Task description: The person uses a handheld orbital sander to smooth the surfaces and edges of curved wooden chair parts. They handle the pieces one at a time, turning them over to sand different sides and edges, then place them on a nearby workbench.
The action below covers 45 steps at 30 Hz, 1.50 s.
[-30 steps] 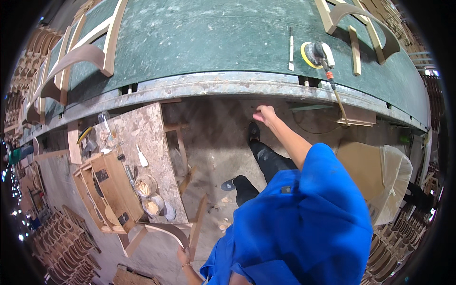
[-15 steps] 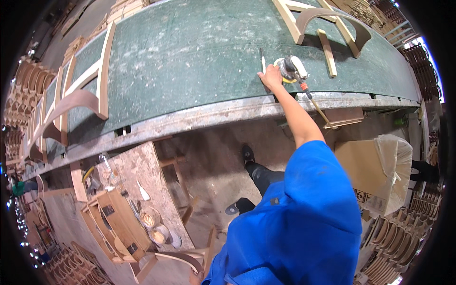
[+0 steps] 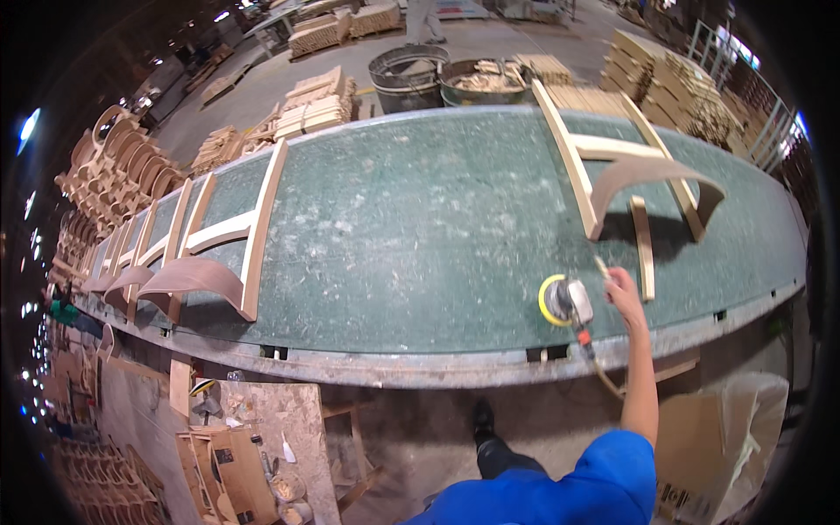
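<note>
My right hand reaches over the near edge of a long green workbench. Its fingers are closed on a thin pale stick that pokes out up and to the left. Just left of the hand lies an orbital sander with a yellow pad, its hose running down off the bench edge. A wooden chair-back frame with a curved top rail lies beyond the hand, and a loose slat rests beside it. My left hand is out of view.
Several more chair-back frames lie along the bench's left end. A chipboard stand with jars and tools sits lower left, a cardboard box with a plastic bag lower right. Metal tubs and wood stacks stand behind the bench.
My right arm has risen from under the bench edge up onto the benchtop, reached the thin stick by the sander and closed on it. The view has tilted up over the bench.
</note>
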{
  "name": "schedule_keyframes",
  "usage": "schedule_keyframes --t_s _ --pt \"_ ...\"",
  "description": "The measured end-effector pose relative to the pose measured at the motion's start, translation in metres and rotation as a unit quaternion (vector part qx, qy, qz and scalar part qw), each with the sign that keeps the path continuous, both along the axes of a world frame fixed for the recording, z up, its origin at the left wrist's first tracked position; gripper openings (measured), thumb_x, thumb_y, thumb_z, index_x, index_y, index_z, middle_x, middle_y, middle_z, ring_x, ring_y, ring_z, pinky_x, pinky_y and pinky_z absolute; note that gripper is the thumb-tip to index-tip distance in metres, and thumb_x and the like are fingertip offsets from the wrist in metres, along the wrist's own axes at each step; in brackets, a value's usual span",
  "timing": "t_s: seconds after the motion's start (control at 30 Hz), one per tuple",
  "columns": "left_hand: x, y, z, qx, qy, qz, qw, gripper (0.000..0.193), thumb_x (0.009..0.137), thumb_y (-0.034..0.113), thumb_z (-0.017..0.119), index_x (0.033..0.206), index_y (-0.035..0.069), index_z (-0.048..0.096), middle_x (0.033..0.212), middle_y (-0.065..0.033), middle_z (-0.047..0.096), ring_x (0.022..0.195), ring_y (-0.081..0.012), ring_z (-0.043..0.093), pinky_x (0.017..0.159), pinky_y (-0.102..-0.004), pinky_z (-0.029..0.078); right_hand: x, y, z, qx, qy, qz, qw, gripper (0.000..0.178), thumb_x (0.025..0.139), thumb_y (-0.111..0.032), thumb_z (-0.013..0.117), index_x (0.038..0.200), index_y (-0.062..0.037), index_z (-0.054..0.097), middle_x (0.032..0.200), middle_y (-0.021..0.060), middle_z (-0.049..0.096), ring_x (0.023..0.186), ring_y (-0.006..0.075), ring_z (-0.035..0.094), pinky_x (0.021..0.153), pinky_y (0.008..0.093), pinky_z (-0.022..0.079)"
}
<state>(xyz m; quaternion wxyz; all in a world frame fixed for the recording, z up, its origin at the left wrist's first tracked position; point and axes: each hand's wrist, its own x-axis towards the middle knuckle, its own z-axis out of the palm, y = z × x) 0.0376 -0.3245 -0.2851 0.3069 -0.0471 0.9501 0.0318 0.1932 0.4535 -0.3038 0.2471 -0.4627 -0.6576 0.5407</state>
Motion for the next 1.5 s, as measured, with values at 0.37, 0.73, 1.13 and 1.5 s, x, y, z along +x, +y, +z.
schedule_keyframes --t_s 0.37,0.73,1.13,1.5 --pt "0.045 0.056 0.004 0.071 0.096 0.005 0.993 0.033 0.079 0.030 0.068 0.101 0.007 0.063 0.089 -0.0159 0.070 0.085 -0.0344 0.069 0.075 -0.0444 0.053 0.021 0.133 -0.040 0.189 -0.565 -0.207 0.776 0.091 0.070 -0.067 0.071 0.129 -0.0001 0.052 0.123 0.0203 0.061 0.113 0.0360 0.061 0.093 0.0477 0.050" --pt "-0.012 0.144 -0.002 0.202 0.004 -0.011 0.979 0.042 0.086 0.027 0.062 0.126 0.013 0.060 0.110 -0.0153 0.069 0.098 -0.0300 0.067 0.087 -0.0386 0.052 0.062 0.084 -0.032 -0.254 0.010 -0.152 0.955 0.040 0.087 -0.038 0.065 0.109 -0.0061 0.054 0.081 0.0045 0.057 0.066 0.0189 0.058 0.056 0.0349 0.049" --pt "-0.212 0.193 -0.004 0.393 0.228 -0.057 0.889 0.024 0.092 0.017 0.057 0.111 0.009 0.069 0.107 -0.0117 0.070 0.097 -0.0285 0.067 0.082 -0.0355 0.053 -0.151 -0.236 0.053 -0.284 -0.065 0.092 0.952 0.029 0.082 -0.026 0.063 0.100 -0.0051 0.055 0.079 0.0027 0.056 0.065 0.0153 0.055 0.056 0.0291 0.046" --pt "-0.503 0.211 -0.002 0.417 0.440 -0.011 0.795 0.057 0.084 0.033 0.069 0.130 0.003 0.054 0.118 -0.0210 0.064 0.110 -0.0368 0.061 0.093 -0.0410 0.048 -0.404 -0.237 -0.015 0.182 -0.122 0.261 0.940 0.054 0.089 -0.026 0.065 0.134 0.0000 0.052 0.117 0.0199 0.060 0.106 0.0285 0.059 0.093 0.0367 0.047"
